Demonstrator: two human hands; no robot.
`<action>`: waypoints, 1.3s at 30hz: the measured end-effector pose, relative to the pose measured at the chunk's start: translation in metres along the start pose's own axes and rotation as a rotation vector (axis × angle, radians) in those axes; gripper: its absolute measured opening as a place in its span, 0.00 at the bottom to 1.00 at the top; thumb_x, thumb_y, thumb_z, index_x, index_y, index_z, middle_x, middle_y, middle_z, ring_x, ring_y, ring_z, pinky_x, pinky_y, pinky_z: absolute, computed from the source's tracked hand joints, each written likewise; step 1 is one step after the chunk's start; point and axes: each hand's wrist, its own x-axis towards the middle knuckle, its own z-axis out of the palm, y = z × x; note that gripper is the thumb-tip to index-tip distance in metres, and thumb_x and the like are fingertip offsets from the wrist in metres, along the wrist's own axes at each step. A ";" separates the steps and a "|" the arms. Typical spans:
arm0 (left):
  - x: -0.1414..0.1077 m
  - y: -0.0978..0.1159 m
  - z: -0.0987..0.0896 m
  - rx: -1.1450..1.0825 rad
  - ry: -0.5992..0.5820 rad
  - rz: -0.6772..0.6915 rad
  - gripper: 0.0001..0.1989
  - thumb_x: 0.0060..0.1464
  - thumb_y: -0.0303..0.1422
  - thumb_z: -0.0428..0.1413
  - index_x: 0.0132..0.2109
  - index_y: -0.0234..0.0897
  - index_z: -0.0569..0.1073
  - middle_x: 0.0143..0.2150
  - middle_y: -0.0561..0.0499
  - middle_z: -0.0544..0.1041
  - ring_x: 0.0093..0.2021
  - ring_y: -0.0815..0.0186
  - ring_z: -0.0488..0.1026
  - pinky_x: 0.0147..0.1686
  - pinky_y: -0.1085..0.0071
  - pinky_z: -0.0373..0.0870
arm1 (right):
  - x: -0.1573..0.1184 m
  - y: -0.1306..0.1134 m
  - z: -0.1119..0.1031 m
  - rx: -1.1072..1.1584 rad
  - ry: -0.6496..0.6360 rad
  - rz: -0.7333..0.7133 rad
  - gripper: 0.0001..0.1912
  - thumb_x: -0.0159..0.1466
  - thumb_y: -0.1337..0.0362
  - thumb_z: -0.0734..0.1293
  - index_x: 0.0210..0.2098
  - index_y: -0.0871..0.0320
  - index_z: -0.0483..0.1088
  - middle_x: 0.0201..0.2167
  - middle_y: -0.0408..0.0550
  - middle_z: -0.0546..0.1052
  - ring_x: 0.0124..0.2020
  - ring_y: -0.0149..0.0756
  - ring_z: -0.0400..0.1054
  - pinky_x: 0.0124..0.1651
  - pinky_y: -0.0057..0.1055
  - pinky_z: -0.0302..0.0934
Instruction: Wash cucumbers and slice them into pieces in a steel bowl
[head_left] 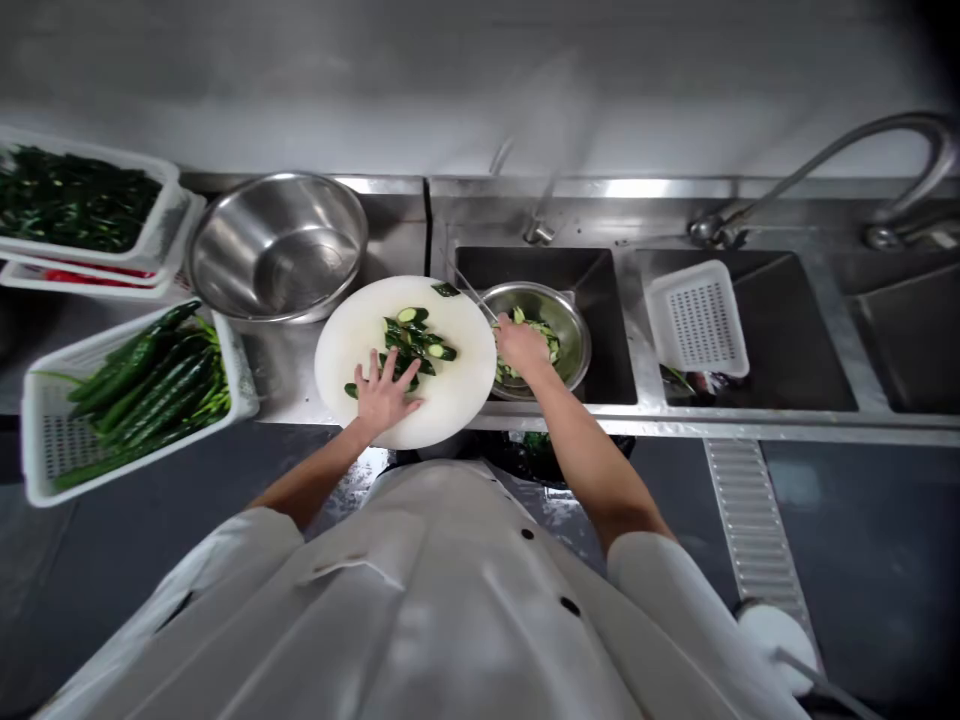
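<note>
Fingers spread, my left hand (382, 398) rests over cut cucumber pieces (411, 345) on the round white cutting board (457, 400). One dark green piece (445, 289) lies apart near the board's far edge. My right hand (523, 348) is closed just past the board's right edge, over a metal bowl (581, 345) of pale green cut pieces. From that fist a thin blade, seen nearly edge-on, points up and left; it looks like a knife (474, 292). Its handle is hidden inside my fingers.
Left of the board stand a large steel basin (285, 262) and a white basket (45, 440) of whole cucumbers (154, 385). Stacked baskets (161, 215) hold chopped greens. A white strainer basket (696, 318) sits in the sink (795, 340) under a faucet (810, 165). The counter's front edge is close.
</note>
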 end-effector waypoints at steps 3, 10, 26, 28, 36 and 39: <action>-0.016 -0.007 0.012 -0.048 0.058 -0.241 0.46 0.59 0.60 0.59 0.77 0.48 0.58 0.80 0.33 0.46 0.77 0.22 0.42 0.64 0.23 0.47 | 0.005 -0.026 0.001 -0.104 -0.062 -0.105 0.21 0.78 0.61 0.53 0.66 0.61 0.62 0.50 0.66 0.80 0.52 0.54 0.77 0.52 0.45 0.68; 0.001 0.006 0.018 -0.153 0.053 -0.242 0.48 0.58 0.62 0.58 0.78 0.51 0.55 0.80 0.37 0.48 0.77 0.26 0.43 0.66 0.25 0.46 | -0.056 -0.085 0.048 -0.126 -0.193 -0.100 0.22 0.78 0.63 0.50 0.67 0.63 0.60 0.47 0.66 0.82 0.50 0.50 0.79 0.52 0.39 0.68; 0.081 -0.092 0.015 -0.207 -0.020 0.215 0.41 0.53 0.54 0.66 0.71 0.50 0.69 0.80 0.40 0.50 0.79 0.28 0.37 0.70 0.31 0.37 | -0.061 -0.126 0.055 0.120 -0.197 0.066 0.21 0.78 0.61 0.52 0.66 0.60 0.59 0.44 0.60 0.81 0.47 0.52 0.77 0.45 0.37 0.65; 0.075 -0.087 0.012 -0.211 0.000 0.238 0.41 0.54 0.51 0.65 0.72 0.48 0.68 0.79 0.39 0.52 0.78 0.29 0.41 0.70 0.32 0.39 | -0.064 -0.111 0.052 0.167 -0.164 0.075 0.19 0.77 0.60 0.54 0.62 0.59 0.63 0.44 0.59 0.81 0.47 0.52 0.76 0.46 0.36 0.65; 0.058 0.000 0.012 -0.219 -0.024 0.334 0.25 0.67 0.27 0.44 0.67 0.41 0.71 0.64 0.41 0.74 0.66 0.48 0.66 0.66 0.43 0.57 | -0.124 -0.030 0.061 0.629 -0.138 0.156 0.15 0.72 0.55 0.56 0.50 0.53 0.68 0.23 0.39 0.73 0.19 0.38 0.69 0.34 0.34 0.66; 0.068 0.013 0.010 -0.253 -0.030 0.219 0.22 0.69 0.30 0.43 0.62 0.42 0.74 0.54 0.41 0.78 0.61 0.48 0.67 0.65 0.43 0.58 | -0.146 -0.011 0.071 0.682 -0.162 0.167 0.13 0.71 0.53 0.57 0.45 0.52 0.68 0.19 0.36 0.69 0.17 0.38 0.67 0.31 0.34 0.65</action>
